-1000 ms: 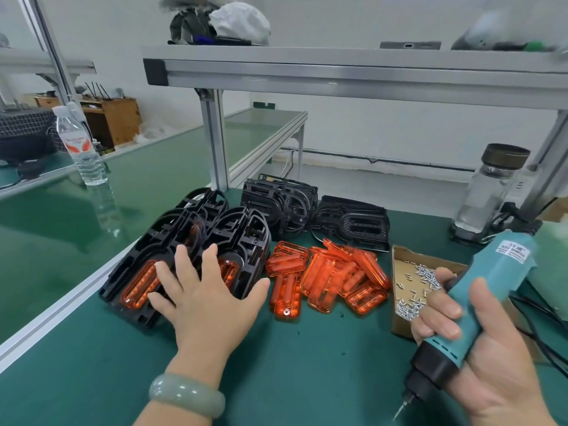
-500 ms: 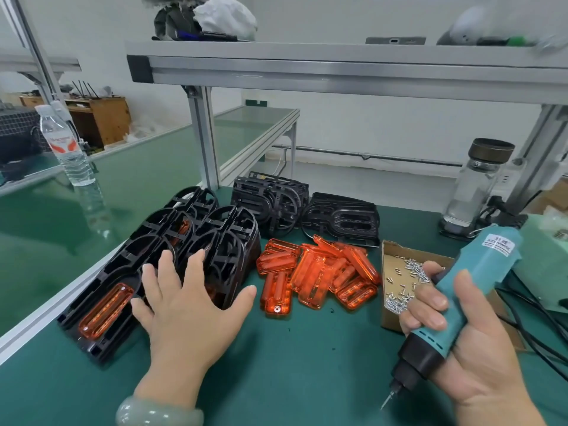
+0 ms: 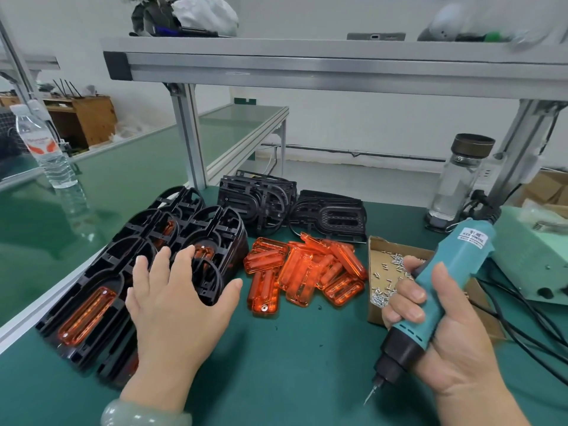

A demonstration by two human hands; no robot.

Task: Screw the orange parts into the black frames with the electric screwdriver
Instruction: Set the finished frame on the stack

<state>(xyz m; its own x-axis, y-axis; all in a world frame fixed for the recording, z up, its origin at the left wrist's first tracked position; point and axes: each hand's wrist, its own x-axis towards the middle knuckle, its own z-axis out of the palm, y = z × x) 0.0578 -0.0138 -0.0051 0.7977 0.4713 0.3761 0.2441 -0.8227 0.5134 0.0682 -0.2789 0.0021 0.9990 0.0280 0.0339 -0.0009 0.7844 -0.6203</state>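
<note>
- Head view, the only one going: a green worktop [image 3: 276, 364] was seen from above, with both hands in shot.
- The left hand [image 3: 175, 305] was spread wide, fingers straight and thumb stuck out to the right. It was laid over the near stack of black frames [image 3: 101, 272] with nothing gripped. A pale green bracelet [image 3: 138, 415] was worn on that wrist.
- The right hand [image 3: 442, 342] was wrapped tight round the teal electric screwdriver [image 3: 467, 256], fingers and thumb curled about the body. The tool was tilted, bit down and to the left, over bare worktop near the front edge. Whether the tip touched the mat couldn't be told.
- The black frames were stacked leaning at the left side of the worktop, and a few could be seen with orange pieces already sat in them. More frames [image 3: 258, 198] were stood further back by the post.
- The loose orange parts [image 3: 304, 269] were heaped in the middle, between the frames and a cardboard box [image 3: 484, 312].
- Small silver screws [image 3: 384, 295] were scattered in that box, just beside the right hand's fingers.
- A glass bottle [image 3: 458, 182] with a dark cap was stood at the back right, a pale green unit [image 3: 528, 256] beside it, with black cables [image 3: 522, 327] trailed in front.
- A water bottle [image 3: 46, 149] was parked on the next bench, far left.
- A grey shelf [image 3: 307, 63] was run overhead.
</note>
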